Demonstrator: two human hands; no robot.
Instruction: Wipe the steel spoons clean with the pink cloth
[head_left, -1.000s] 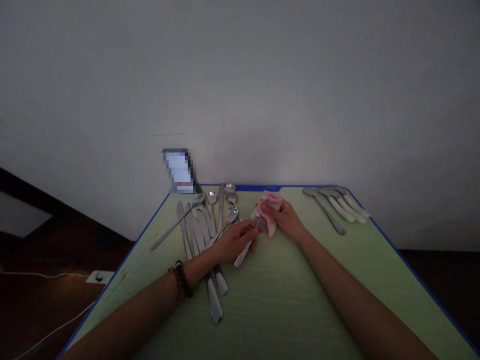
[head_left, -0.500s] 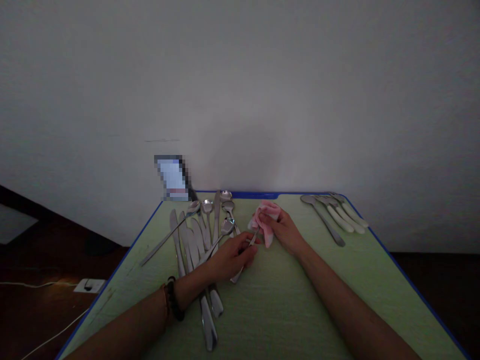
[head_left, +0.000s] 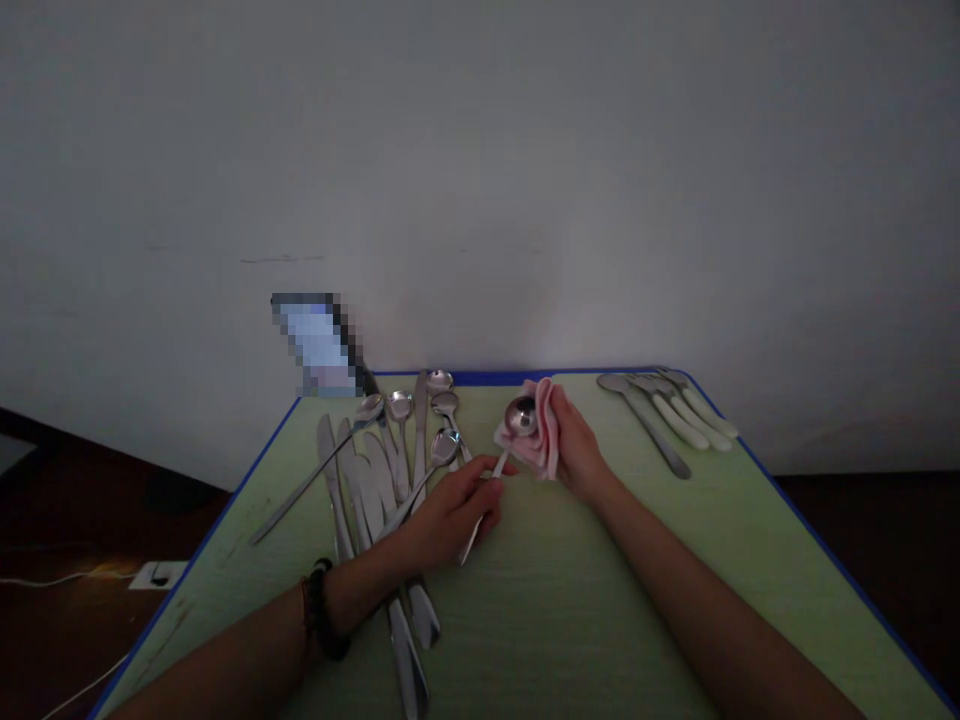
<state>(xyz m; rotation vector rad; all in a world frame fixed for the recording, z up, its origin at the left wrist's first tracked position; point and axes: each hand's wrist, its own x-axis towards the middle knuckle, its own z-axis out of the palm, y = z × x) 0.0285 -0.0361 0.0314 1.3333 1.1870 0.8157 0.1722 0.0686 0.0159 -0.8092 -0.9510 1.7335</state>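
My left hand (head_left: 457,510) is closed on the handle of a metal spoon (head_left: 520,416), whose round bowl points away from me. Behind that bowl, a folded pink and white cloth (head_left: 550,432) is gripped in my right hand (head_left: 579,450); most of its fingers are hidden by the cloth. Under and beside my left forearm lies a spread of cutlery: several table knives (head_left: 334,480) and several spoons (head_left: 400,405). One long-handled spoon (head_left: 307,480) lies slanted at the left of this group.
On the green table (head_left: 570,620) with a blue edge, a dull spoon (head_left: 649,430) and several white-handled forks (head_left: 684,415) lie at the far right. A blurred phone-like screen (head_left: 319,345) leans near the wall (head_left: 480,180). A power strip (head_left: 157,574) is on the floor.
The cloth was bunched over the spoon's bowl; now it is opened behind it and the bowl shows. My head view has shifted slightly.
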